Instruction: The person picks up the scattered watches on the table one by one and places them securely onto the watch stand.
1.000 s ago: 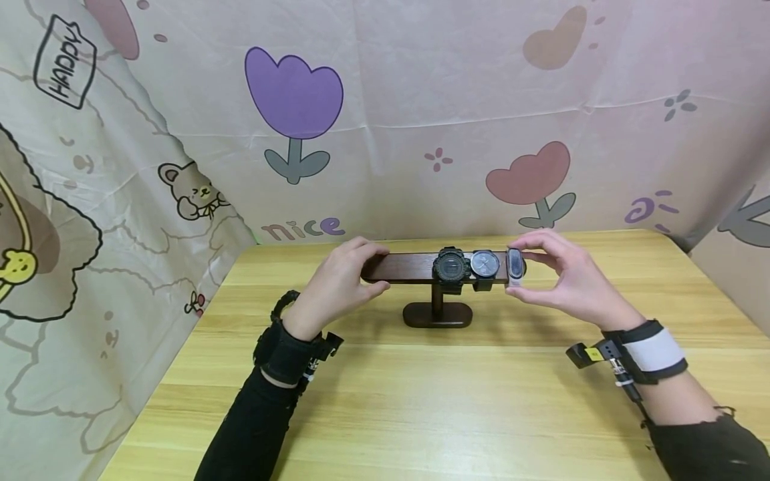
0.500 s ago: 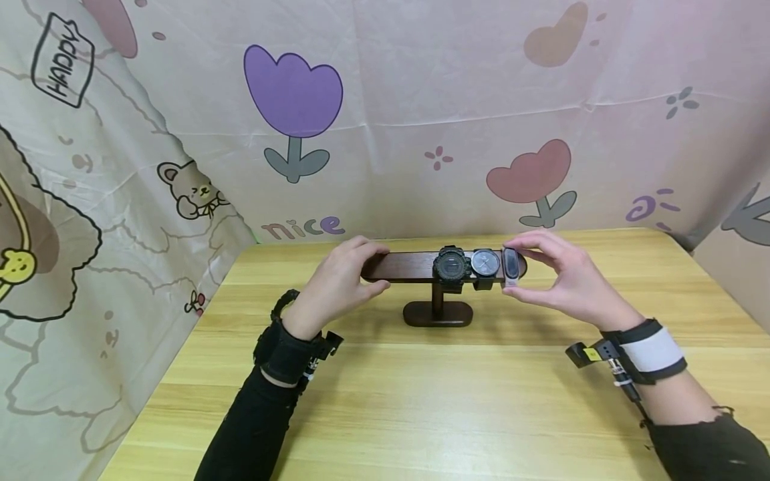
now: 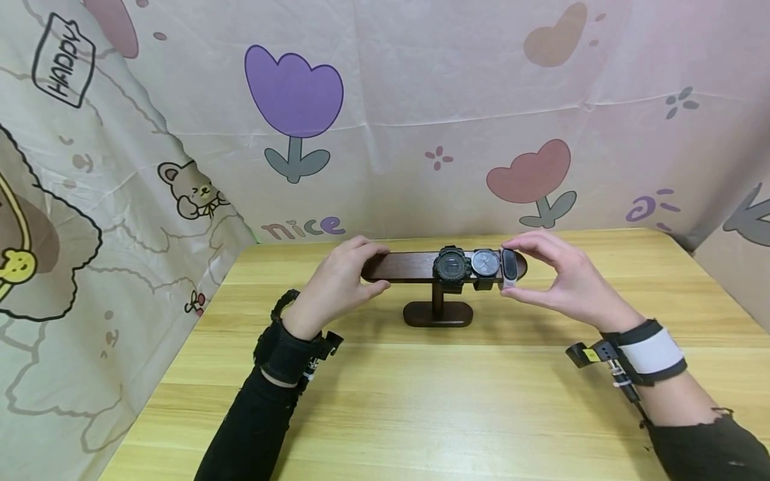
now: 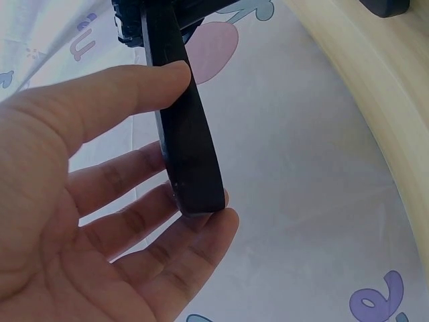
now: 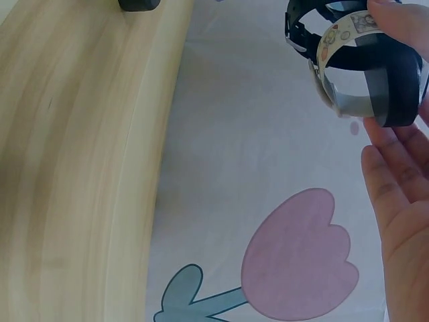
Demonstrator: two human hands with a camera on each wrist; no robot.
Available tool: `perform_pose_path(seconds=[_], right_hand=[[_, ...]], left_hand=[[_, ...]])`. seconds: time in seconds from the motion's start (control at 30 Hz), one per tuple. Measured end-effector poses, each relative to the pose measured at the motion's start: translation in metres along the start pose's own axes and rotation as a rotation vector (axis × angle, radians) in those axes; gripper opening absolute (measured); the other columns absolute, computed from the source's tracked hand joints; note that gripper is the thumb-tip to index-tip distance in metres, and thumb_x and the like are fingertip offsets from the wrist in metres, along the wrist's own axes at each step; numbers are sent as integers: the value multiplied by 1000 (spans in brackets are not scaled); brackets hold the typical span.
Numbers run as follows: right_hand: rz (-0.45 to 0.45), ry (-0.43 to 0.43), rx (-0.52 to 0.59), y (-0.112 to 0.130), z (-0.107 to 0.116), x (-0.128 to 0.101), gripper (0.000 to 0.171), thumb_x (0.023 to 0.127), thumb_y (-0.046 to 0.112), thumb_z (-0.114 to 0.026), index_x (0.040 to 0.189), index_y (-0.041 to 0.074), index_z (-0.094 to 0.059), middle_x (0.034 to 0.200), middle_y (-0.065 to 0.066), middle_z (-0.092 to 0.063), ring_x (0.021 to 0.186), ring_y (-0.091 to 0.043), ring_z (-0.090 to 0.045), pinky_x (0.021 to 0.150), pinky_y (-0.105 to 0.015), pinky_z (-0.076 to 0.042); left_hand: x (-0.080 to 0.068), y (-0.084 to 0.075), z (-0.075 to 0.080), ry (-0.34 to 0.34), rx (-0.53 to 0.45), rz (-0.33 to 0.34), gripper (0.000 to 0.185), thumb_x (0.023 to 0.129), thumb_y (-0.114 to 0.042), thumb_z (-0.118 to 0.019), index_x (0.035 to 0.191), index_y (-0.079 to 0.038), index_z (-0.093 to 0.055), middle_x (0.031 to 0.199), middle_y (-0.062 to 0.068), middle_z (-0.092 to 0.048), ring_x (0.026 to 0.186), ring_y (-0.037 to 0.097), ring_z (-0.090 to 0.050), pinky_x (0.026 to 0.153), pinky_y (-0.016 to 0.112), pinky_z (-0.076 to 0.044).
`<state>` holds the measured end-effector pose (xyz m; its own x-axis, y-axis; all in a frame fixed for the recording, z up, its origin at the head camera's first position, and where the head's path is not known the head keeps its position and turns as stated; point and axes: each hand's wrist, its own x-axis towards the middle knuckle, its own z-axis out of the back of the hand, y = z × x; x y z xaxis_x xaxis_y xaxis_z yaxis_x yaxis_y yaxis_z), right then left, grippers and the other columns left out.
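Observation:
A dark brown wooden watch stand [image 3: 403, 267] stands on the table, its bar raised on a post. My left hand [image 3: 339, 284] grips the bar's left end; in the left wrist view the thumb lies across the bar's edge [image 4: 191, 147] with fingers behind it. My right hand [image 3: 568, 277] pinches a smart band [image 3: 509, 265] near the right end, thumb below and fingers above. Its strap [image 5: 330, 50], pale with a cartoon print, loops around the bar in the right wrist view. Left of it on the bar sit a chunky black watch [image 3: 450, 265] and a round, silver-faced watch [image 3: 484, 263].
The stand's oval base [image 3: 438, 314] rests on the light wooden table [image 3: 445, 407]. A printed cloth [image 3: 397, 87] hangs right behind the table's back edge, and another cloth [image 3: 138, 267] covers the left side.
My right hand has slid the smart band a little to the left along the bar, baring the bar's rounded right end. My left hand stays in place.

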<state>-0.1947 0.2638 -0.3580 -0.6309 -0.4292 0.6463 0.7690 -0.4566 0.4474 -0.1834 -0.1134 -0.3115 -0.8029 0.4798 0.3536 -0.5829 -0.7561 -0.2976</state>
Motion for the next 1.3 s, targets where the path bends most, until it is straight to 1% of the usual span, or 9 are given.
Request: perform_pose_path(seconds=[0.27, 0.63, 0.87, 1.03, 1.1, 1.23, 1.3], right_hand=[[-1, 5, -24, 1, 2, 0, 81, 60, -5, -102, 133, 5, -70, 130, -1, -68, 123, 7, -59, 111, -11, -46], [0, 6, -35, 2, 3, 1, 81, 60, -3, -103, 134, 7, -70, 129, -1, -68, 122, 6, -59, 111, -10, -46], [-6, 11, -76, 1, 4, 0, 81, 60, 1, -104, 134, 9, -70, 131, 1, -68, 121, 6, -59, 112, -7, -42], [-22, 15, -93, 1, 4, -2, 86, 59, 5, -105, 136, 13, -69, 133, 1, -68, 124, 7, -56, 112, -6, -40], [-26, 10, -91, 2, 5, -2, 88, 59, 4, -105, 138, 12, -68, 135, -1, -68, 126, 8, -55, 113, -5, -38], [-18, -22, -91, 7, 10, -1, 90, 57, 1, -105, 139, 9, -67, 135, -5, -68, 130, 10, -52, 114, -6, -37], [3, -48, -96, 10, 13, 0, 90, 56, -1, -104, 138, 6, -67, 134, -7, -68, 131, 10, -52, 113, -7, -38]], left_hand=[[1, 0, 1, 10, -2, 12, 51, 90, -19, -88, 135, -5, -71, 130, 12, -71, 119, 28, -69, 101, 44, -60], [0, -1, 0, 4, -6, 13, 50, 90, -18, -88, 135, -5, -71, 130, 12, -71, 120, 30, -69, 101, 45, -60], [0, -1, 1, 0, 2, 8, 51, 90, -18, -88, 136, -5, -71, 130, 13, -71, 119, 29, -69, 101, 44, -60], [0, 0, 0, -10, 6, -6, 53, 89, -19, -89, 137, -5, -70, 129, 13, -71, 117, 29, -69, 100, 44, -60], [-1, 0, 1, -9, 9, -10, 55, 89, -21, -89, 138, -6, -70, 130, 13, -70, 118, 29, -69, 101, 44, -60], [-3, 0, 7, -6, 18, -13, 58, 90, -24, -89, 141, -7, -68, 133, 13, -69, 122, 31, -68, 104, 46, -59], [-5, 1, 12, -13, 18, -12, 58, 91, -25, -88, 142, -7, -67, 135, 14, -68, 124, 32, -68, 105, 48, -58]])
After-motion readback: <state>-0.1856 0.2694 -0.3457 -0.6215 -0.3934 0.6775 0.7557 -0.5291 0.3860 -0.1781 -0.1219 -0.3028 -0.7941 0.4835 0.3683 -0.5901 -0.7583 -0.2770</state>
